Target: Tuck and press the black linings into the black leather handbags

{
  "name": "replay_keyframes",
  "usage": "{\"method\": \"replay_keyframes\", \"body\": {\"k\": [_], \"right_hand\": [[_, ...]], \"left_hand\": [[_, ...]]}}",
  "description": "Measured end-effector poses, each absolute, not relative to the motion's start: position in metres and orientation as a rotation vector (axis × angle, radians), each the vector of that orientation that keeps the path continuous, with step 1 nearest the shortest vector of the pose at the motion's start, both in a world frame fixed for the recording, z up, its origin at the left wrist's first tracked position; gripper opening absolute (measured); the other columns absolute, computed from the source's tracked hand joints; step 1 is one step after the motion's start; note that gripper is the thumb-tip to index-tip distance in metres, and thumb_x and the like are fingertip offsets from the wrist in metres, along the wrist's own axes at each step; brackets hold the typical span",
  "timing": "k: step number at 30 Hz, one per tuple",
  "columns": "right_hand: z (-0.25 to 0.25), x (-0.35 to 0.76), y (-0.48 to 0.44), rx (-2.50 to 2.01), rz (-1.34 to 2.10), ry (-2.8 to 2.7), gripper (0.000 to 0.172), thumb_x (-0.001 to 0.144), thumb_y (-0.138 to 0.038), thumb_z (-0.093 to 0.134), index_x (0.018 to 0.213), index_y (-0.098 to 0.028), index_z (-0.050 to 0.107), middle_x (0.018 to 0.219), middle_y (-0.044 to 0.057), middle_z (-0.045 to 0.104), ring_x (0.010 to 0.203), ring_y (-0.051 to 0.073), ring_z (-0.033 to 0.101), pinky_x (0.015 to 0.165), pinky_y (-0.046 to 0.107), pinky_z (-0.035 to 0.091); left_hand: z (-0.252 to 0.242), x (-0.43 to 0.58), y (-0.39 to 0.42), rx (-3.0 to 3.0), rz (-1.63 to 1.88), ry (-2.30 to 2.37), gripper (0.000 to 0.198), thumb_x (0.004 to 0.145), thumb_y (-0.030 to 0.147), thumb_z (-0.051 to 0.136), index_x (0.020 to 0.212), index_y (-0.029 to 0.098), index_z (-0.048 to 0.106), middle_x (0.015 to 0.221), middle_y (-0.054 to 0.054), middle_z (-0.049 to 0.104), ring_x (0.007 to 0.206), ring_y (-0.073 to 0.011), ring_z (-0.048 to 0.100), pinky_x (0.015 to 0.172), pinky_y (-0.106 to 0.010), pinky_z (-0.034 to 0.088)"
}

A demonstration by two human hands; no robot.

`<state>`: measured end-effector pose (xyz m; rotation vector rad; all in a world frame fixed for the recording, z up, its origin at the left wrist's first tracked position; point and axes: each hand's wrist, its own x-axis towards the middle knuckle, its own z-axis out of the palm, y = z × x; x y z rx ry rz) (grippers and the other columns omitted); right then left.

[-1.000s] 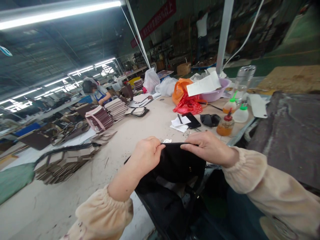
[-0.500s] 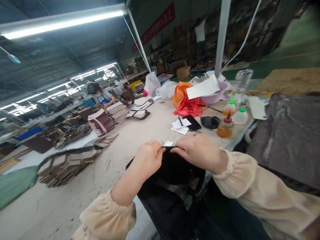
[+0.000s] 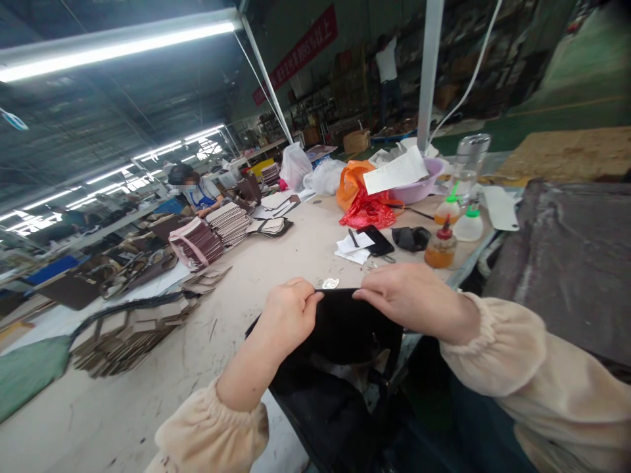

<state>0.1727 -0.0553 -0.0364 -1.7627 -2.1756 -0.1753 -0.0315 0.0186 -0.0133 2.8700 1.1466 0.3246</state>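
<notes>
A black bag-like piece (image 3: 357,328) lies at the near edge of the table, its upper rim facing me; its exact kind I cannot tell. My left hand (image 3: 290,315) pinches that rim on the left, thumb against fingers. Further right along the same rim, my right hand (image 3: 407,295) is closed on it too, with a stretch of black edge showing between the hands. Just beyond the rim sits a small white crumpled bit (image 3: 330,283). Below, dark material and a pale lining scrap (image 3: 365,374) show in shadow.
Ahead on the table (image 3: 276,263) are a phone (image 3: 377,240), papers (image 3: 352,246), glue bottles (image 3: 440,246), a red plastic bag (image 3: 367,211) and a purple basin (image 3: 424,180). Stacked panels (image 3: 133,332) lie to the left. A co-worker (image 3: 197,190) sits further back, left.
My right hand has slid rightward along the black rim, widening the gap between my hands. My left hand keeps its pinch. The view has shifted slightly.
</notes>
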Motion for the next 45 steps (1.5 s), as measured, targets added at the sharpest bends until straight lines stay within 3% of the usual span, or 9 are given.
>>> {"method": "replay_keyframes", "body": {"k": [13, 19, 26, 45], "right_hand": [[-0.034, 0.135, -0.050, -1.766, -0.203, -2.099, 0.024, 0.089, -0.035, 0.046, 0.082, -0.020, 0.064, 0.079, 0.004, 0.067, 0.073, 0.018, 0.061, 0.058, 0.029, 0.032], [-0.037, 0.134, -0.040, -1.770, -0.144, -2.063, 0.032, 0.092, -0.037, 0.040, 0.079, -0.019, 0.063, 0.079, 0.004, 0.067, 0.074, 0.018, 0.061, 0.057, 0.029, 0.030], [-0.042, 0.142, -0.039, -1.753, -0.145, -2.091, 0.035, 0.092, -0.041, 0.039, 0.076, -0.020, 0.062, 0.078, 0.003, 0.067, 0.072, 0.018, 0.060, 0.059, 0.029, 0.030], [-0.040, 0.142, -0.037, -1.749, -0.154, -2.133, 0.034, 0.091, -0.040, 0.039, 0.072, -0.021, 0.061, 0.076, 0.001, 0.067, 0.070, 0.015, 0.058, 0.058, 0.028, 0.027]], "left_hand": [[-0.016, -0.034, 0.027, 2.857, 0.368, 1.186, 0.024, 0.086, 0.024, 0.048, 0.068, 0.016, 0.061, 0.070, -0.003, 0.062, 0.068, -0.0135, 0.057, 0.066, -0.025, 0.041], [-0.006, -0.052, 0.030, 2.688, 0.389, 1.035, 0.022, 0.081, 0.027, 0.058, 0.062, 0.018, 0.063, 0.090, -0.003, 0.068, 0.081, -0.0134, 0.061, 0.077, -0.024, 0.044], [-0.007, -0.056, 0.034, 2.733, 0.394, 1.153, 0.021, 0.083, 0.024, 0.053, 0.067, 0.017, 0.064, 0.078, -0.003, 0.068, 0.074, -0.0136, 0.061, 0.072, -0.024, 0.044], [-0.015, -0.054, 0.034, 2.832, 0.384, 1.248, 0.023, 0.086, 0.026, 0.049, 0.072, 0.016, 0.064, 0.073, -0.004, 0.065, 0.071, -0.0141, 0.058, 0.067, -0.025, 0.040]]}}
